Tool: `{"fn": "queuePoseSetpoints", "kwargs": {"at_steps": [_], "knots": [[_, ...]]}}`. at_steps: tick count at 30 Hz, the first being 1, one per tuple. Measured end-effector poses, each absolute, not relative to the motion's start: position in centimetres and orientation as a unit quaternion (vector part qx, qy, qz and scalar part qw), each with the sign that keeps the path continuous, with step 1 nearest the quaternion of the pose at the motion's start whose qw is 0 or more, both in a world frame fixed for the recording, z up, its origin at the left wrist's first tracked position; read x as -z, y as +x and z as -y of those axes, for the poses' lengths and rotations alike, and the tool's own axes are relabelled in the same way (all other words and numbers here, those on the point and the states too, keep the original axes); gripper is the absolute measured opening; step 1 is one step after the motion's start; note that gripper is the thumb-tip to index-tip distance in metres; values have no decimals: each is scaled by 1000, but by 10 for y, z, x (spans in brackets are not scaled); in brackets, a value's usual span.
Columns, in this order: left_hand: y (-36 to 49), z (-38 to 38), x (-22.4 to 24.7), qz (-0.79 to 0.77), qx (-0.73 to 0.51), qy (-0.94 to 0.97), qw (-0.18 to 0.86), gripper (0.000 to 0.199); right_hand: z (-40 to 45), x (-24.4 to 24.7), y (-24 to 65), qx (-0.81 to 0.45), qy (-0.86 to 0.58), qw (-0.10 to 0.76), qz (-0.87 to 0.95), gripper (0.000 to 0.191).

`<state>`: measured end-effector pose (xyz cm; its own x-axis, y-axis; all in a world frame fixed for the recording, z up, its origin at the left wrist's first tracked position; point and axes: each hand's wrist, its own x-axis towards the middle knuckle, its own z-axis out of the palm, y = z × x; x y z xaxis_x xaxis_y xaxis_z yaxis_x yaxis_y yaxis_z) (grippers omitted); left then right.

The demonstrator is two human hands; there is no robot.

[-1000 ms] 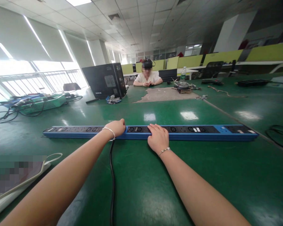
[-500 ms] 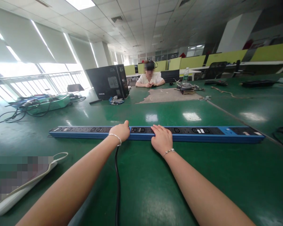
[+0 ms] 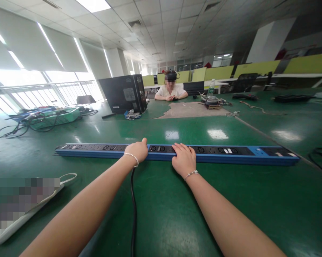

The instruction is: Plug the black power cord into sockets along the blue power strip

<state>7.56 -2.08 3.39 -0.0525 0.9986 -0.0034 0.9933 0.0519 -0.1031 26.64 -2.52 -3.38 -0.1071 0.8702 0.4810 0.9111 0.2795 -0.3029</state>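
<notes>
A long blue power strip [image 3: 225, 159] with black sockets lies across the green table [image 3: 161, 214]. Near its middle, my left hand [image 3: 137, 150] is closed around the strip, thumb pointing up and away, the other fingers mostly hidden. Just to the right, my right hand [image 3: 184, 159] grips the strip too, its fingers laid over the top face and close together. A black cable [image 3: 134, 210] comes out beside my left hand and runs toward the near edge.
Behind stand a black computer case [image 3: 123, 93], gloves [image 3: 132, 114] and a green basket [image 3: 56, 118] with cables. A white-edged pouch [image 3: 29, 217] lies near left. A person [image 3: 170, 89] sits across the table. A bottle [image 3: 211, 86] stands far right of centre.
</notes>
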Motion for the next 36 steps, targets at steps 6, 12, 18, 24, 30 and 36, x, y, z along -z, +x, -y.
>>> {"fn": "queuePoseSetpoints", "kwargs": {"at_steps": [6, 12, 18, 24, 30, 36], "knots": [[79, 27, -28, 736, -29, -675, 48, 33, 24, 37, 268, 64, -643, 272, 713, 54], [76, 25, -25, 748, 3, -663, 26, 38, 25, 36, 268, 74, -660, 244, 706, 55], [78, 22, -28, 751, -5, -661, -9, 37, 29, 33, 281, 78, -672, 210, 705, 58], [83, 21, -38, 751, -22, -660, -30, 38, 31, 31, 303, 75, -620, 177, 760, 63], [82, 15, -37, 747, -33, -663, -28, 38, 35, 39, 314, 93, -583, 216, 778, 59], [81, 8, -36, 750, -44, -660, -30, 38, 34, 39, 314, 90, -586, 236, 770, 53]]}}
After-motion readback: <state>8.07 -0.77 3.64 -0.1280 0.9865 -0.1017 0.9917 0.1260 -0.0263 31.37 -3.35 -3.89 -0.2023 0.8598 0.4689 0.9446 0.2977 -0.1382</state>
